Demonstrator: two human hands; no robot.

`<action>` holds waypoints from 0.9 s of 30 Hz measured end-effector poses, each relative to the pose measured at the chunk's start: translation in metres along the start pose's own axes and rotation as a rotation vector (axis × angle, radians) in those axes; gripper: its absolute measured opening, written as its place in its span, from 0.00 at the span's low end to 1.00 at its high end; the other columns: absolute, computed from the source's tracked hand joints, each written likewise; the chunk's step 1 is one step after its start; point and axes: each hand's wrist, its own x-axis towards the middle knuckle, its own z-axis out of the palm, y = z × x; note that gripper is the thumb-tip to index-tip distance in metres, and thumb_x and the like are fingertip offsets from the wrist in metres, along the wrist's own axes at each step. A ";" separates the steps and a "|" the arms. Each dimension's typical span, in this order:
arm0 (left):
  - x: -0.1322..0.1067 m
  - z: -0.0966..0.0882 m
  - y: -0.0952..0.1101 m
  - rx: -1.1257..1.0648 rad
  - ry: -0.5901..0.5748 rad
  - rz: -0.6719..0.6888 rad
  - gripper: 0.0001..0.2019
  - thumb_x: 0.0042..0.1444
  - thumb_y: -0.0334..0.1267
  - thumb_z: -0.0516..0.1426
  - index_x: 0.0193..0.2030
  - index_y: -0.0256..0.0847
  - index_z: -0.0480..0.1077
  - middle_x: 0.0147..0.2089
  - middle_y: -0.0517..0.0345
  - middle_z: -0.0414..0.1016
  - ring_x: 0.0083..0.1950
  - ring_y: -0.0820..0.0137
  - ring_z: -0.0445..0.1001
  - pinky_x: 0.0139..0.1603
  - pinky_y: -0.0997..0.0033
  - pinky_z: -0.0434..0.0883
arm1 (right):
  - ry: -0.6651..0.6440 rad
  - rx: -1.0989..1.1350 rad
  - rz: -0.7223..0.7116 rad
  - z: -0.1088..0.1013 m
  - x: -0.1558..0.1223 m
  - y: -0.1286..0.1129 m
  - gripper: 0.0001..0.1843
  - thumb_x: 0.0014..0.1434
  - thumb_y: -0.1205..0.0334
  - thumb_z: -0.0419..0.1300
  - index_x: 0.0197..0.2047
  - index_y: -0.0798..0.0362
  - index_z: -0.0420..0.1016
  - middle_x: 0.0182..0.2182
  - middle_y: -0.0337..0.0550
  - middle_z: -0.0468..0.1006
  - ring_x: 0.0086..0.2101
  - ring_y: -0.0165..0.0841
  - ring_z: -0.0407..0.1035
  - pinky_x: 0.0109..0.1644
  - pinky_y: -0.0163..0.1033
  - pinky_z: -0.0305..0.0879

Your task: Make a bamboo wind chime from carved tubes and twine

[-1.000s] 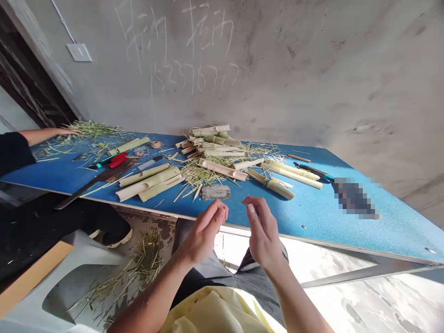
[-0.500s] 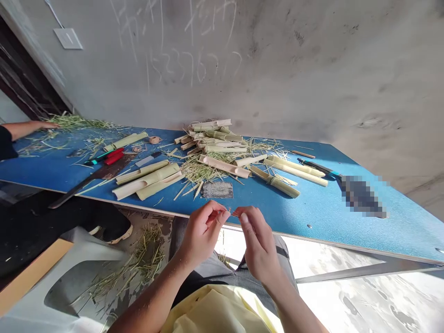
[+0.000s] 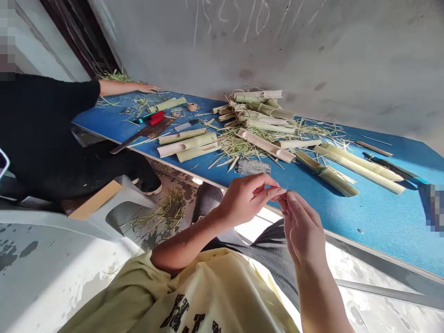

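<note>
Pinching a fine strand [image 3: 276, 183], too thin to identify, between left hand [image 3: 247, 200] and right hand [image 3: 302, 227] fingertips, just above the blue table [image 3: 381, 222], near a grey abrasive sheet [image 3: 254, 167].

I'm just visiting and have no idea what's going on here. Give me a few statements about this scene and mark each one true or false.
1. The person's left hand and right hand are close together, fingertips almost meeting. True.
2. The table top is green. False: it is blue.
3. A co-worker's hand rests on the table's far end. True.
4. The right hand grips a large knife. False: the knife lies on the table.
5. Split bamboo pieces are heaped on the table among straw-like shavings. True.
</note>
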 end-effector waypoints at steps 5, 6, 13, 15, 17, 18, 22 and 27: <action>-0.002 0.001 -0.002 0.027 -0.011 0.047 0.08 0.70 0.41 0.60 0.41 0.39 0.76 0.39 0.51 0.83 0.38 0.69 0.81 0.40 0.72 0.75 | -0.047 0.223 0.237 0.001 0.001 0.001 0.22 0.60 0.36 0.64 0.34 0.48 0.73 0.34 0.43 0.73 0.34 0.35 0.64 0.37 0.41 0.65; -0.003 0.001 -0.003 0.038 -0.016 0.050 0.08 0.70 0.40 0.60 0.42 0.39 0.76 0.40 0.51 0.84 0.38 0.69 0.81 0.40 0.73 0.75 | -0.053 0.234 0.269 0.001 0.001 0.001 0.23 0.60 0.35 0.62 0.35 0.48 0.73 0.35 0.44 0.74 0.35 0.36 0.65 0.37 0.41 0.66; -0.005 0.000 -0.009 0.043 0.002 0.044 0.10 0.68 0.43 0.62 0.39 0.40 0.78 0.37 0.53 0.84 0.35 0.71 0.80 0.36 0.74 0.74 | -0.105 0.334 0.364 0.000 -0.004 -0.003 0.20 0.58 0.41 0.67 0.36 0.50 0.73 0.39 0.44 0.76 0.42 0.38 0.70 0.43 0.41 0.67; -0.005 0.001 -0.010 0.013 0.020 0.029 0.10 0.67 0.44 0.63 0.38 0.40 0.78 0.36 0.54 0.85 0.34 0.71 0.80 0.36 0.74 0.73 | -0.104 0.336 0.350 0.000 -0.004 -0.005 0.21 0.58 0.41 0.68 0.36 0.50 0.75 0.37 0.43 0.75 0.39 0.36 0.68 0.41 0.39 0.65; -0.005 0.002 -0.010 -0.018 0.034 0.008 0.11 0.66 0.46 0.63 0.38 0.40 0.78 0.36 0.54 0.85 0.34 0.70 0.80 0.36 0.74 0.73 | -0.108 0.321 0.312 0.001 -0.005 -0.006 0.21 0.58 0.40 0.69 0.36 0.50 0.76 0.35 0.41 0.74 0.36 0.33 0.66 0.40 0.37 0.64; -0.005 0.003 -0.010 -0.026 0.039 -0.003 0.12 0.66 0.46 0.64 0.37 0.40 0.78 0.36 0.54 0.85 0.34 0.70 0.80 0.36 0.74 0.73 | -0.110 0.309 0.287 0.002 -0.005 -0.007 0.21 0.58 0.40 0.69 0.36 0.50 0.76 0.35 0.41 0.75 0.36 0.33 0.66 0.40 0.37 0.64; -0.006 0.004 -0.007 -0.024 0.031 -0.061 0.13 0.66 0.48 0.63 0.37 0.40 0.79 0.33 0.57 0.82 0.29 0.73 0.73 0.31 0.74 0.69 | -0.084 0.241 0.166 0.006 -0.007 -0.006 0.21 0.61 0.39 0.68 0.37 0.50 0.77 0.36 0.42 0.78 0.40 0.35 0.69 0.46 0.40 0.67; -0.009 0.004 -0.004 -0.020 -0.006 -0.126 0.14 0.67 0.49 0.61 0.39 0.41 0.78 0.23 0.67 0.58 0.25 0.74 0.56 0.27 0.73 0.56 | 0.045 0.119 0.059 0.011 -0.010 -0.003 0.21 0.62 0.39 0.68 0.38 0.51 0.77 0.33 0.41 0.77 0.37 0.34 0.68 0.43 0.38 0.67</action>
